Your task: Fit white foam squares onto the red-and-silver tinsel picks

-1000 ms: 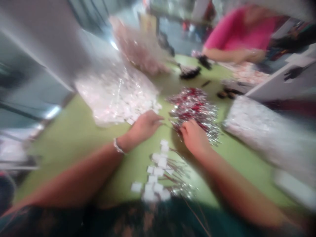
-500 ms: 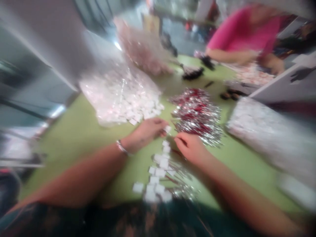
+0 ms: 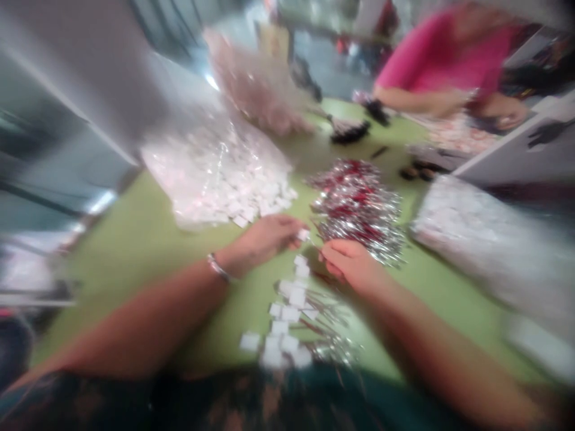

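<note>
In the head view, the right hand (image 3: 348,260), which a second ago was at the heap of silver-and-red strands (image 3: 359,200), has come down to its near-left edge. The left hand (image 3: 272,236), then beside the loose white pieces (image 3: 258,200) spilling from a clear bag (image 3: 193,161), has moved a little toward it; since half a second ago both have hardly shifted. The left hand grips a small white tag (image 3: 303,234) at its fingertips, just above the worktop (image 3: 139,245). The right hand's fingers are pinched together just to the right of that tag, on what seems a thin strand, though blur hides the exact hold. The held tag is pale and squarish, partly covered by fingers. Below the hands, similar white tags (image 3: 290,314) lie in an overlapping column, with thin brownish and silvery strands trailing rightward.
</note>
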Tool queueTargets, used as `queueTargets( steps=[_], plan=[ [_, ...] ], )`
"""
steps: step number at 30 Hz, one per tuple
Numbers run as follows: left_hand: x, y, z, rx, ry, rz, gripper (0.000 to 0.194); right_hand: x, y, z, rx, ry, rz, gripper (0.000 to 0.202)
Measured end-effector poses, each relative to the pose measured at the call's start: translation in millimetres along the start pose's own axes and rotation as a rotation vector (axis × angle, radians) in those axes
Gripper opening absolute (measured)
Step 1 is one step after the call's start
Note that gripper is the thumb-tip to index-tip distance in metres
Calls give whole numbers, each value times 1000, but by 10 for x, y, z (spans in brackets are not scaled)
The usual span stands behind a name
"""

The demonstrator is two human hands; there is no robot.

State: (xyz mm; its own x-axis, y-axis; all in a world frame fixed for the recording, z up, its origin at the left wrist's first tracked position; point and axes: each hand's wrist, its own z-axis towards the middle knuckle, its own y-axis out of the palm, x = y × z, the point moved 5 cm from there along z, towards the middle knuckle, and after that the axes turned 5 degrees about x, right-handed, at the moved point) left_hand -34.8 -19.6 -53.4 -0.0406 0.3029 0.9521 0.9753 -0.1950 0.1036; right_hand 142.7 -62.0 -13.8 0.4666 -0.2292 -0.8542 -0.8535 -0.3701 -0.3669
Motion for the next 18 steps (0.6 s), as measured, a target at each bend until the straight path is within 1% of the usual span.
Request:
queueTargets(
  steps=[4, 7, 10, 12, 14, 16, 18],
  plan=[
    [47, -6, -10, -27, 59, 124, 36, 35, -19, 26, -11, 66, -19, 23],
    [84, 30, -27, -58, 116, 253, 34, 33, -52, 38, -14, 115, -45, 19],
    [103, 41, -36, -48, 159, 333, 28, 44, -49, 35, -72, 164, 1, 16],
    [117, 43, -39, -81, 184, 322, 26, 55, -33, 31, -118, 187, 87, 18],
    [135, 50, -45, -161, 199, 271, 28, 64, -21, 30, -156, 197, 174, 22],
    [153, 55, -52, -245, 202, 209, 30, 71, -16, 31, -186, 194, 212, 23],
    [165, 54, -55, -292, 202, 174, 32, 81, -18, 36, -196, 194, 216, 24]
  ],
)
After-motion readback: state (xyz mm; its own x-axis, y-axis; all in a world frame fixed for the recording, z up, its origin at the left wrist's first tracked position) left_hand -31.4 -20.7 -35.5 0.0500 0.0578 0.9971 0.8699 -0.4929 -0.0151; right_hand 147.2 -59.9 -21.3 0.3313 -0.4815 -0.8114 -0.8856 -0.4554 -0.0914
